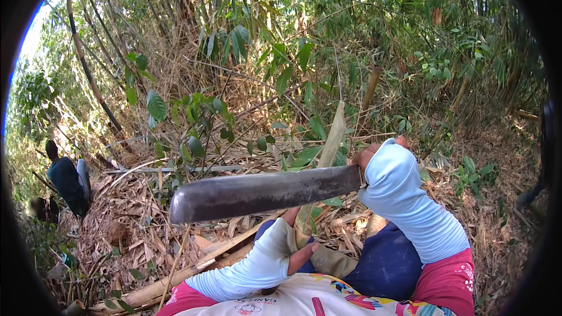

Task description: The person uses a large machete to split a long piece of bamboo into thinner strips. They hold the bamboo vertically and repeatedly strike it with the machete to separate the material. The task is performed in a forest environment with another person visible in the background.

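My right hand [377,155], in a pale blue arm cover, is closed around the handle of a machete [266,192]. Its broad dark blade lies nearly level across my front, the blunt tip toward the left; the handle is hidden by my fingers. Lower down, my left hand [288,247], in a similar cover with bare fingertips, is wrapped round the lower end of a split bamboo strip [332,134]. This strip rises away from me, tilted slightly right, and passes behind the blade. My knees in dark blue trousers [389,257] are bent beneath my right forearm.
Dry leaves and husks [137,228] cover the ground. A long bamboo pole [175,278] lies at the lower left. Leafy saplings [196,117] and dense bamboo stand ahead. Another person [67,181] is at the far left. A cut stump [370,90] leans beyond the strip.
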A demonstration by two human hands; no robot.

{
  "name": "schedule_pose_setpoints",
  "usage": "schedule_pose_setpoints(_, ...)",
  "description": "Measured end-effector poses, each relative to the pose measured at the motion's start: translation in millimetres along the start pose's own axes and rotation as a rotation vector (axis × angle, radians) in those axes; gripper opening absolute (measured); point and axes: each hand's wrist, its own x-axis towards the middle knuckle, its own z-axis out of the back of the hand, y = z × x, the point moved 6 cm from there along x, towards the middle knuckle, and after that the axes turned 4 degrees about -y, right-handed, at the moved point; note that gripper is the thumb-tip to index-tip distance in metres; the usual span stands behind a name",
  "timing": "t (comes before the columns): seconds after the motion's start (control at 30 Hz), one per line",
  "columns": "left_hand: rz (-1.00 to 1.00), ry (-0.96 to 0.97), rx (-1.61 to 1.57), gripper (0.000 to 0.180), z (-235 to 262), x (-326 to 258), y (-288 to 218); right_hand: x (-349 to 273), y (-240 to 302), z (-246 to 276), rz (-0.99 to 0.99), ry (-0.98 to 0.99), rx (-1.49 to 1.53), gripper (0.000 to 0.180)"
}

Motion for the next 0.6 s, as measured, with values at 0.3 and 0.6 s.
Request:
schedule_pose_setpoints(0.3, -0.041, 0.031, 0.007, 0.080, -5.5, 2.2, -12.5, -4.6, -7.9, 6.3, 0.008, -0.094, -0.009, 0.029)
schedule_pose_setpoints(0.6, -0.024, 0.056, -0.049, 0.080, -9.1, 2.2, -14.3, -0.4, -26.9, -7.3, -0.120, -0.101, 0.073, 0.026)
